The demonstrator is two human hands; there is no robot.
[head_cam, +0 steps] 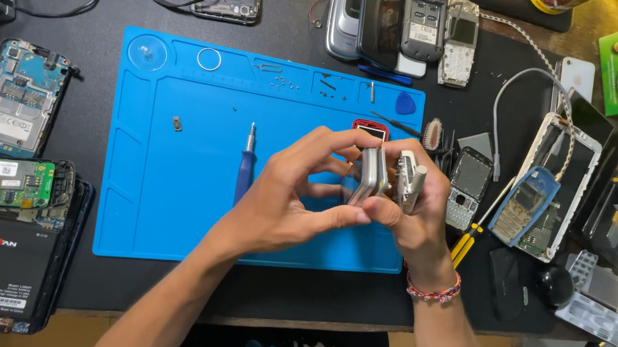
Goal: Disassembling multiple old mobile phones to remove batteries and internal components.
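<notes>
above the blue mat, both hands clamp fingers on a silver phone: left hand at nine o'clock, right hand at three.

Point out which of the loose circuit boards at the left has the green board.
The lower circuit board, lying atop the black phone battery; the upper circuit board, nearer the blue mat, is blue instead.

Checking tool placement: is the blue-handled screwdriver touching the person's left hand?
Apart. The head view shows bare blue mat between the blue-handled screwdriver and the left hand.
</notes>
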